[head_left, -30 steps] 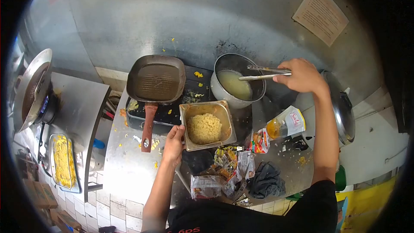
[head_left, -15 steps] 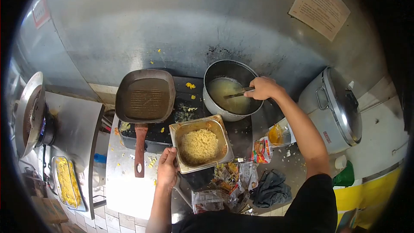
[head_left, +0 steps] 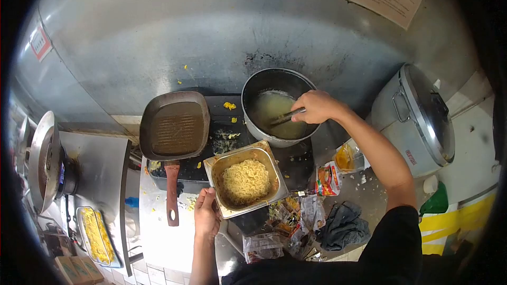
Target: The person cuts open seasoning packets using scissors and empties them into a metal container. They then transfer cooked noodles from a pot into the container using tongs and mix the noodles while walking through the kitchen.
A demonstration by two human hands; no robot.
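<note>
My left hand (head_left: 207,214) grips the near left corner of a square metal pan (head_left: 213,171), thumb over the rim. A mound of cooked instant noodles (head_left: 246,180) fills its middle. Over the deep pot (head_left: 253,124), my right hand (head_left: 316,108) is closed around dark tongs (head_left: 288,117). The tongs' tips reach down into cloudy, yellowish liquid (head_left: 270,106) in the pot; whether they pinch anything there cannot be made out. The metal pan is tilted slightly and held just in front of the pot.
A square grill pan (head_left: 177,126) with a wooden handle stands left of the pot. Torn noodle packets (head_left: 285,216), a dark cloth (head_left: 346,227) and a seasoning packet (head_left: 328,179) lie in front. A large lidded cooker (head_left: 409,121) stands right; a wok (head_left: 43,161) sits far left.
The view has shifted slightly. My right hand still holds the tongs in the pot, their tips now a little further left and lower. My left hand keeps its hold on the metal pan.
</note>
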